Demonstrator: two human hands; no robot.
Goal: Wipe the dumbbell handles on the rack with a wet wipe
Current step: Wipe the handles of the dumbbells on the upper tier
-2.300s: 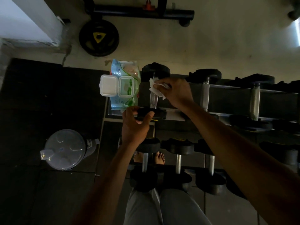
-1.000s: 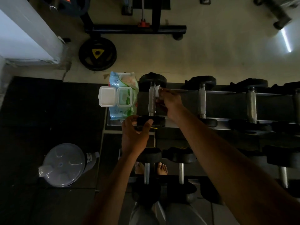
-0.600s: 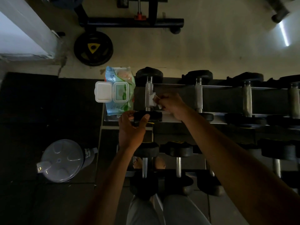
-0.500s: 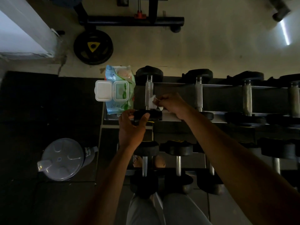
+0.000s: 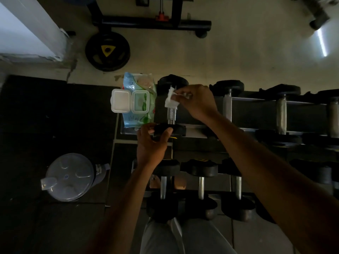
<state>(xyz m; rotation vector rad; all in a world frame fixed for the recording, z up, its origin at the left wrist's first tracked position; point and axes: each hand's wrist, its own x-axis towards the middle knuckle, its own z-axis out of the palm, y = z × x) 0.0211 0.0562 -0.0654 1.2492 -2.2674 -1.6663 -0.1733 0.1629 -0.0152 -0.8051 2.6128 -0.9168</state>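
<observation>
**Dumbbell handle wrapped in a wipe at the rack's left end**

Dumbbell (image 5: 172,114) at the far left of the rack's (image 5: 256,99) top row lies with its metal handle running away from the camera. Going left to right: a clear plastic jug (image 5: 70,177) with a lid stands on the dark floor mat, well apart from the rack. A pack of wet wipes (image 5: 139,99) sits just beside the dumbbell, its white flip lid hanging open to the left. The left hand (image 5: 152,145) grips the dumbbell's near black end plate, fingers curled over its edge. The white wipe (image 5: 171,100) is folded round the far part of the handle, and the right hand (image 5: 198,101) pinches it there with curled fingers. Further right, more dumbbells rest along the same row. A weight plate (image 5: 107,51) lies on the pale floor beyond.
</observation>
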